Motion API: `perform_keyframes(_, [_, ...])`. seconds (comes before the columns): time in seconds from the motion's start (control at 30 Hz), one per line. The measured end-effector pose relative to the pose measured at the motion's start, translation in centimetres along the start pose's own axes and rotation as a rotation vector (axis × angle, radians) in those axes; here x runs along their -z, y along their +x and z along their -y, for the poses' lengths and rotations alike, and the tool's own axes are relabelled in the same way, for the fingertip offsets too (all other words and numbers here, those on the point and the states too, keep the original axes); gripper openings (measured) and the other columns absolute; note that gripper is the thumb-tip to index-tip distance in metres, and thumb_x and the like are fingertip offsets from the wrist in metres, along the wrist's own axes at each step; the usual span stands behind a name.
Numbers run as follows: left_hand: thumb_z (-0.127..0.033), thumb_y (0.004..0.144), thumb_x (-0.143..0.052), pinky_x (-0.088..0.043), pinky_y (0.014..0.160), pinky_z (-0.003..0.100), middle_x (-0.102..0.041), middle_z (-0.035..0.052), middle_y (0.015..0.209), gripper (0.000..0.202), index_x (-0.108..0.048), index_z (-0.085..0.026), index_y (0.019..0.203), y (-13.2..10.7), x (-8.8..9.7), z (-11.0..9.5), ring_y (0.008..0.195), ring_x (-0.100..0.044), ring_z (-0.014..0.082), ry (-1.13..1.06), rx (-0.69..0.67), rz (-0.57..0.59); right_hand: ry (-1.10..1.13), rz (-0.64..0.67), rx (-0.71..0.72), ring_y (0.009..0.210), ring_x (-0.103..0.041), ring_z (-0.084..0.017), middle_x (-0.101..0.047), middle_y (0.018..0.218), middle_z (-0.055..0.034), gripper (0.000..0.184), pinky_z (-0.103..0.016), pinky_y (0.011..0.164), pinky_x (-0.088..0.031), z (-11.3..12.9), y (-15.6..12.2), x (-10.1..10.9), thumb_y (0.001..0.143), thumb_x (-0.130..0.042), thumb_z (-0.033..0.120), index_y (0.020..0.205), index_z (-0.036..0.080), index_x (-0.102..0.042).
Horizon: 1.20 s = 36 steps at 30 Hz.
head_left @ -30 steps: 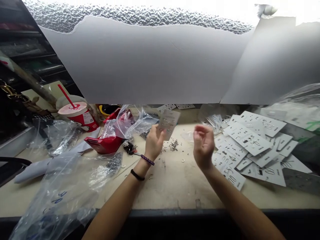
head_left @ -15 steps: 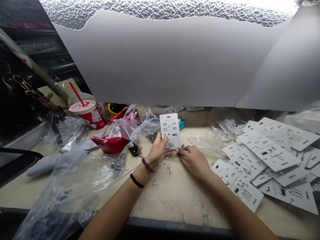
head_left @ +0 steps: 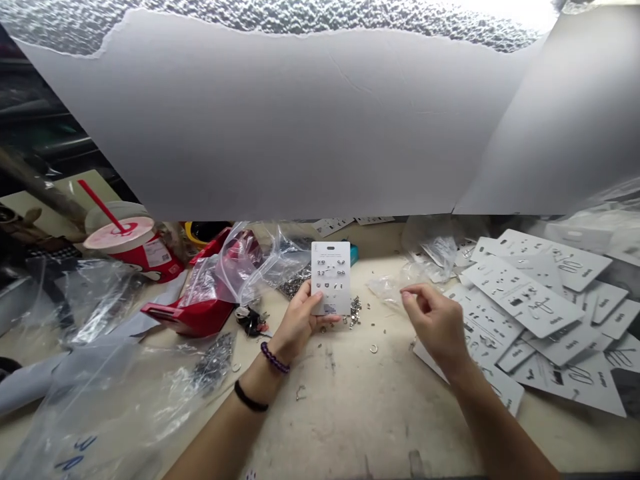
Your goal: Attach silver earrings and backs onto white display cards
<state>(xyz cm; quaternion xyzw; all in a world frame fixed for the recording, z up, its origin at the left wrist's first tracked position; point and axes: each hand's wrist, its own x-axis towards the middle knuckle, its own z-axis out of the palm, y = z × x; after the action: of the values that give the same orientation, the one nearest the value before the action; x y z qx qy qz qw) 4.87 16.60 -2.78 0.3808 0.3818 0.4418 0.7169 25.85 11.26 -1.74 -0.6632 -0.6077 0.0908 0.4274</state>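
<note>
My left hand (head_left: 296,321) grips a white earring card (head_left: 331,268) by its lower left edge, thumb on the front and fingers behind. Rows of small metal earrings sit on the card, which is held nearly upright. Just right of its lower edge lies a small heap of metal pieces (head_left: 355,312) on the table. My right hand (head_left: 436,327) hovers apart from the card, thumb and forefinger pinched together; whatever is between the tips is too small to make out. A loose metal ring (head_left: 373,348) lies between the hands.
Filled earring cards (head_left: 530,297) overlap in a pile at the right. Clear plastic bags (head_left: 115,393) spread over the left side, near a red container (head_left: 187,317) and a red drink cup (head_left: 145,250) with a straw. A white panel (head_left: 300,127) stands across the back.
My right hand has lifted off the metal pieces and moved right, its fingertips now pinched. My left hand still holds the card. The camera view has turned slightly right.
</note>
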Motion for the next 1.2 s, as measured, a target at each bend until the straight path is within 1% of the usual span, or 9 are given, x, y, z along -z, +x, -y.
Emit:
perform_keyframes(0.1, [-0.019,0.082,-0.048,-0.058,0.058,0.025,-0.051,0.0078,0.122,0.028,-0.045,-0.021,0.11,-0.3,-0.4,-0.2,0.091,-0.06,0.0176,-0.001,0.028,-0.007,-0.216,-0.062,-0.111,0.038,-0.042,-0.013,-0.044,0.041,0.0032,0.021,-0.023,0.036,-0.032,-0.7,0.8,2.1,0.079,-0.047,0.028,0.062,0.02,-0.057])
perform_keyframes(0.23, [-0.017,0.082,-0.047,-0.057,0.06,0.025,-0.051,0.008,0.122,0.028,-0.045,-0.02,0.11,-0.7,-0.9,-0.7,0.091,-0.06,0.0176,0.005,0.031,0.004,-0.391,0.109,-0.137,0.064,-0.059,-0.019,-0.064,0.074,-0.0042,0.023,-0.025,0.043,-0.039,-2.4,1.8,2.7,0.081,-0.042,0.027,0.069,0.021,-0.061])
perform_keyframes(0.4, [-0.014,0.081,-0.046,-0.055,0.051,0.023,-0.055,0.007,0.113,0.029,-0.048,-0.021,0.11,-0.7,-0.5,-0.9,0.078,-0.061,0.0152,-0.123,0.048,0.029,-0.067,0.354,-0.154,0.101,-0.056,-0.023,-0.058,0.114,-0.0085,0.032,-0.034,0.075,-0.051,-2.6,1.5,1.0,0.086,-0.041,0.038,0.11,0.02,-0.053])
perform_keyframes(0.53, [-0.019,0.078,-0.048,-0.033,0.033,0.01,-0.052,0.001,0.076,0.016,-0.054,-0.015,0.092,-0.8,0.4,-0.8,0.044,-0.041,0.0028,-0.481,0.17,0.197,0.033,0.406,-0.004,0.121,-0.041,-0.023,-0.037,0.137,-0.0048,0.043,-0.031,0.072,-0.053,-1.2,1.2,0.4,0.087,-0.042,0.039,0.126,0.024,-0.04])
perform_keyframes(0.7, [-0.024,0.072,-0.056,-0.029,0.036,0.011,-0.045,-0.0009,0.071,0.023,-0.057,-0.014,0.092,-1.1,0.7,-1.1,0.041,-0.032,0.0006,-0.54,0.22,0.291,-0.305,0.225,0.036,0.109,-0.052,-0.024,-0.057,0.117,-0.0071,0.036,-0.039,0.085,-0.048,-0.8,-0.4,4.1,0.087,-0.041,0.04,0.114,0.02,-0.053])
perform_keyframes(0.87, [-0.02,0.073,-0.052,-0.031,0.035,0.011,-0.049,-0.0006,0.071,0.015,-0.058,-0.015,0.087,-1.2,0.2,-1.6,0.04,-0.035,0.0006,-0.563,0.202,0.278,-0.606,0.427,0.083,0.104,-0.055,-0.032,-0.056,0.119,-0.0129,0.062,-0.045,0.078,-0.051,-3.2,-5.6,8.7,0.071,-0.058,0.051,0.123,0.018,-0.047])
perform_keyframes(1.03, [-0.016,0.078,-0.042,-0.037,0.032,0.012,-0.062,0.0051,0.08,0.019,-0.06,-0.013,0.082,-1.3,0.0,-1.5,0.037,-0.042,0.0021,-0.524,0.265,0.268,-0.639,0.422,0.159,0.103,-0.055,-0.029,-0.057,0.115,-0.0127,0.045,-0.042,0.08,-0.051,-4.7,-8.3,8.8,0.072,-0.054,0.027,0.115,0.015,-0.052])
perform_keyframes(1.13, [-0.02,0.078,-0.042,-0.051,0.043,0.02,-0.064,0.0095,0.101,0.023,-0.061,-0.013,0.087,-1.4,0.2,-1.4,0.063,-0.062,0.0135,-0.52,0.261,0.332,-0.472,0.329,0.128,0.085,-0.063,-0.022,-0.065,0.098,-0.0088,0.028,-0.034,0.065,-0.055,-4.5,-7.6,9.3,0.08,-0.043,0.022,0.104,0.017,-0.058])
perform_keyframes(1.2, [-0.02,0.076,-0.043,-0.057,0.053,0.027,-0.058,0.0095,0.116,0.025,-0.06,-0.014,0.093,-1.6,0.3,-1.4,0.089,-0.063,0.0227,-0.531,0.243,0.421,-0.352,0.2,0.029,0.065,-0.064,-0.018,-0.067,0.082,-0.0057,0.026,-0.028,0.049,-0.054,-4.5,-6.3,10.6,0.087,-0.037,0.026,0.097,0.02,-0.061])
